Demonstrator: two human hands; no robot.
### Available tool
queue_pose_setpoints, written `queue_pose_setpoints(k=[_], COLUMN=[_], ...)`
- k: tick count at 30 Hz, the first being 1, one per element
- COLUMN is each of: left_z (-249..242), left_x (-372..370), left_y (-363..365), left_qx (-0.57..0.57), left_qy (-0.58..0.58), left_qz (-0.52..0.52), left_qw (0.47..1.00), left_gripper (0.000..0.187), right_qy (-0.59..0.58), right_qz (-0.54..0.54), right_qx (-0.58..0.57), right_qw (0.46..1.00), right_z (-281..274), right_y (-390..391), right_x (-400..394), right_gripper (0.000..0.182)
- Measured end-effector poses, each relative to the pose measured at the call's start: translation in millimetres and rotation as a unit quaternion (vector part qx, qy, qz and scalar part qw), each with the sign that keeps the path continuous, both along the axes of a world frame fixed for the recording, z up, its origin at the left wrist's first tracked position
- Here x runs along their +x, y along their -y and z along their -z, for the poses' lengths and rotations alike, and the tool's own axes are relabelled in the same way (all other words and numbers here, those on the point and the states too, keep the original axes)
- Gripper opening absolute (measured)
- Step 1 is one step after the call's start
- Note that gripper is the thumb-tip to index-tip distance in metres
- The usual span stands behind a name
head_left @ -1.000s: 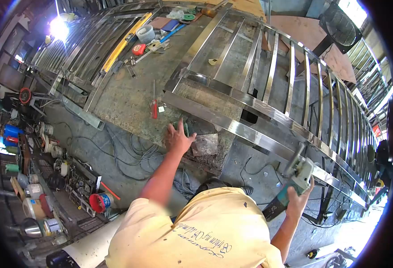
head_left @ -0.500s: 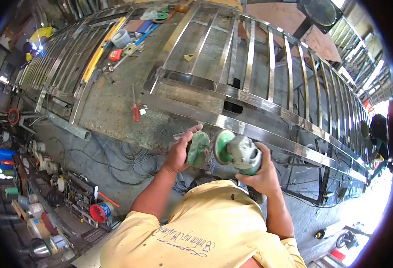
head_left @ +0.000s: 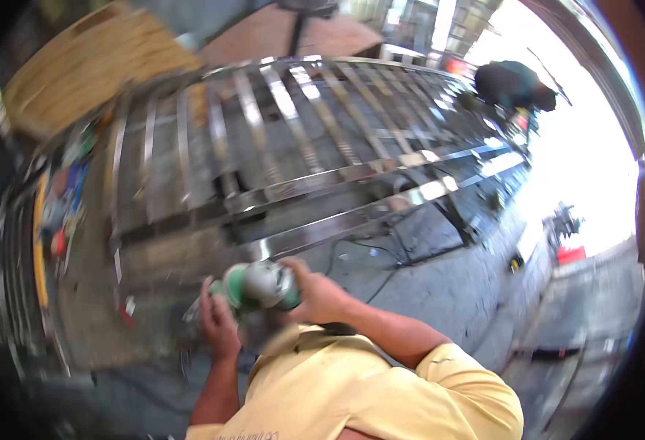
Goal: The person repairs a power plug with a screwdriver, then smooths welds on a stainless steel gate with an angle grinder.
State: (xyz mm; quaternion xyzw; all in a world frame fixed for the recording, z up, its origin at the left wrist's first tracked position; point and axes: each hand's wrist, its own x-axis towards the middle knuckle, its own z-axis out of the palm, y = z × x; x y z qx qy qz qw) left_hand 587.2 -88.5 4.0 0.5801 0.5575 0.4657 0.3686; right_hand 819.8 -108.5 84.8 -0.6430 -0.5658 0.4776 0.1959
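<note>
My right hand (head_left: 314, 293) is wrapped round the body of an angle grinder (head_left: 270, 284), held in front of my chest. Its green polishing disc (head_left: 234, 287) faces left, toward my other hand. My left hand (head_left: 220, 326) is closed on a green block of polishing compound, mostly hidden now behind the disc and fingers; the disc is right at those fingertips. Just beyond both hands runs the near rail of a shiny metal frame (head_left: 315, 231) with many parallel bars.
A person in dark clothing (head_left: 509, 84) bends at the frame's far right end. At the back stand a plywood sheet (head_left: 95, 70) and a reddish board (head_left: 337, 33). Tools, with a yellow level (head_left: 41, 242), lie on the left. Cables cross the floor.
My view has swung right, with blur. The grinder's disc and the compound block have come together from a small gap. Both hands keep their hold.
</note>
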Motion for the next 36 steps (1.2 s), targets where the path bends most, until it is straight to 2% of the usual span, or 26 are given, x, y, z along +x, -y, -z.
queue_pose_setpoints(k=[1, 3, 8, 11, 14, 16, 18, 19, 23, 24, 25, 28, 30, 33, 34, 36], left_z=[-5.4, -6.0, -8.2, -6.9, -1.9, 32.4, 70.7, 79.0, 106.3, 122.0, 130.3, 129.9, 121.0, 76.9, 81.3, 85.2], left_x=[-0.6, 4.0, 2.4, -3.8, -13.8, -38.1, -74.5, -93.4, -146.4, -158.8, -163.4, -159.0, -145.6, -108.7, -104.7, -85.0], left_y=[-0.3, -4.1, -13.1, -18.3, -15.9, -16.6, -12.9, -7.6, 4.1, 0.8, -1.5, -11.4, -13.0, -10.5, -15.8, -22.4], left_qx=[-0.029, -0.018, 0.003, 0.038, 0.012, 0.023, 0.023, 0.014, -0.017, -0.007, -0.023, -0.009, 0.016, 0.069, 0.062, 0.150], left_qy=[-0.010, -0.014, -0.009, -0.029, -0.076, -0.202, -0.322, -0.370, -0.510, -0.527, -0.540, -0.544, -0.546, -0.578, -0.546, -0.507], left_qz=[0.008, 0.019, 0.057, 0.101, 0.118, 0.128, 0.110, 0.086, 0.014, 0.005, -0.010, -0.054, -0.075, -0.049, -0.034, 0.008], left_qw=[1.000, 1.000, 0.998, 0.994, 0.990, 0.971, 0.940, 0.925, 0.860, 0.850, 0.841, 0.837, 0.835, 0.812, 0.835, 0.849], left_gripper=[0.044, 0.045, 0.044, 0.046, 0.052, 0.057, 0.063, 0.064, 0.069, 0.070, 0.069, 0.065, 0.050, 0.047, 0.048, 0.041], right_qy=[-0.013, -0.020, -0.058, -0.055, -0.050, -0.064, -0.018, -0.033, -0.070, -0.048, -0.009, -0.044, -0.075, -0.081, -0.079, -0.069], right_qz=[0.002, 0.005, 0.022, 0.032, 0.067, 0.097, 0.135, 0.148, 0.211, 0.208, 0.226, 0.197, 0.164, 0.144, 0.142, 0.140], right_qx=[0.003, -0.008, 0.049, 0.055, 0.054, 0.065, 0.057, 0.082, 0.132, 0.142, 0.087, 0.102, 0.102, 0.127, 0.122, 0.131], right_qw=[1.000, 1.000, 0.997, 0.996, 0.995, 0.991, 0.989, 0.985, 0.966, 0.966, 0.970, 0.974, 0.978, 0.978, 0.979, 0.979], right_z=[2.8, -4.7, 5.4, 4.9, 3.5, 5.1, -0.9, 3.3, 14.1, 21.7, 8.9, 25.4, 23.3, 23.5, 24.1, 31.0], right_y=[1.8, 0.9, 6.2, 6.4, 5.5, 6.6, 5.7, 7.8, 5.0, 3.1, 3.5, 1.5, 0.1, -2.5, -2.5, -0.7], right_x=[2.0, 5.0, 13.0, 16.4, 21.5, 33.3, 45.3, 50.4, 61.4, 61.6, 56.3, 48.4, 44.8, 44.5, 46.0, 50.3], right_gripper=[0.105, 0.103, 0.102, 0.101, 0.102, 0.104, 0.107, 0.108, 0.107, 0.107, 0.105, 0.103, 0.101, 0.096, 0.095, 0.092])
